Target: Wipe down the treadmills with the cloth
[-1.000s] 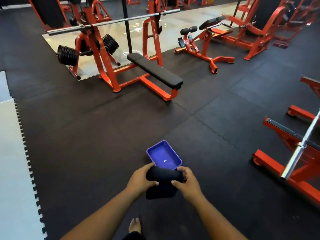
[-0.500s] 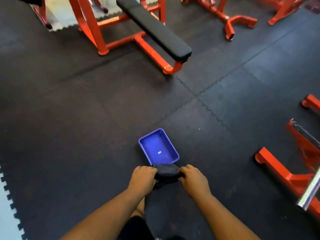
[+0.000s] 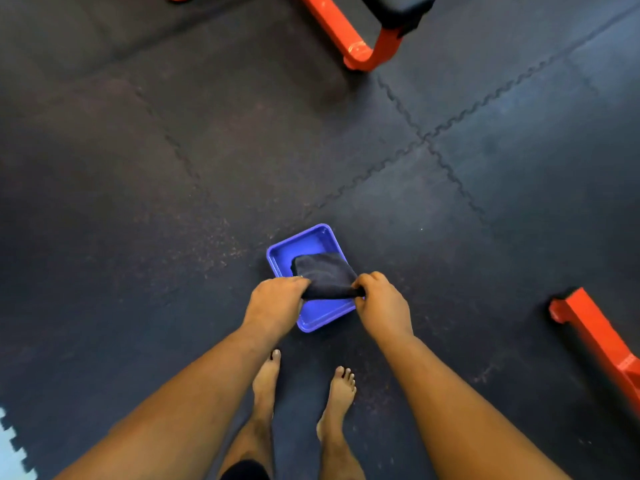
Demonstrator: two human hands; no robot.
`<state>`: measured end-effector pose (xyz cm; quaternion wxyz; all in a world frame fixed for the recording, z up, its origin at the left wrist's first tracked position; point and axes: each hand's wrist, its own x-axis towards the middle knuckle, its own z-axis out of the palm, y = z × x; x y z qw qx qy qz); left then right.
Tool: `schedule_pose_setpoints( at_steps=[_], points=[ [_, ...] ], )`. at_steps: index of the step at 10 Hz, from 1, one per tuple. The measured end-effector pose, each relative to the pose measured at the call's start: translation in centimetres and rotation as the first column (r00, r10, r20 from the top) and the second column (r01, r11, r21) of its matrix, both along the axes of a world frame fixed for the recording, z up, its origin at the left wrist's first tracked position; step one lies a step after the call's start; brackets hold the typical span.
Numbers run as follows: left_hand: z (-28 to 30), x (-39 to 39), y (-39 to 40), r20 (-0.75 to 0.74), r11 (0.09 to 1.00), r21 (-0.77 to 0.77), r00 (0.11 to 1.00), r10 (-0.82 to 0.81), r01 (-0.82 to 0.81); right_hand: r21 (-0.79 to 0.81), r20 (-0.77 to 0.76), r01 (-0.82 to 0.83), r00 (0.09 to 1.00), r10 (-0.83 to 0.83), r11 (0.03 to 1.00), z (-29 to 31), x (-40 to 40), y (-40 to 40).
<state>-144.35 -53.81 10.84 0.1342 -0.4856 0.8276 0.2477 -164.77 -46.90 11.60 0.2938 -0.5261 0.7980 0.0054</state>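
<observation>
Your left hand (image 3: 277,306) has its fingers curled down over the near left corner of the cloth (image 3: 323,273), and your right hand (image 3: 379,306) pinches the near right corner between thumb and bent fingers. The fingertips of both hands are tucked under or behind the fabric, so you cannot see just how they close. The cloth is dark, stretched taut along its near edge between your two hands, and the rest of it reaches away from you over the blue tray (image 3: 313,242). Whether the far end touches the tray's bottom or hangs just above it cannot be told.

The tray sits on the black rubber floor mat (image 3: 173,202), just ahead of your bare feet (image 3: 341,389), and its near left corner is hidden under your left hand. Your left foot is partly covered by your left forearm.

Farther out, an orange bench frame (image 3: 353,39) with a black pad is cut off by the top edge, and an orange bar (image 3: 595,334) runs off the right edge. A pale patch of floor (image 3: 10,455) shows at the lower left corner.
</observation>
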Motion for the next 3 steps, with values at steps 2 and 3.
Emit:
schedule_pose_setpoints(
  at_steps=[2,3],
  points=[
    [-7.3,-0.7,1.2,0.077,0.974,0.224,0.996,-0.044,0.026,0.174,0.103,0.063,0.991,-0.082,0.983,-7.2,-1.9,0.4],
    [-8.6,-0.1,2.7,0.020,0.912,0.353,0.976,0.215,-0.208,0.173,0.211,0.219,0.944,-0.253,0.960,-9.0,-1.9,1.7]
  ],
)
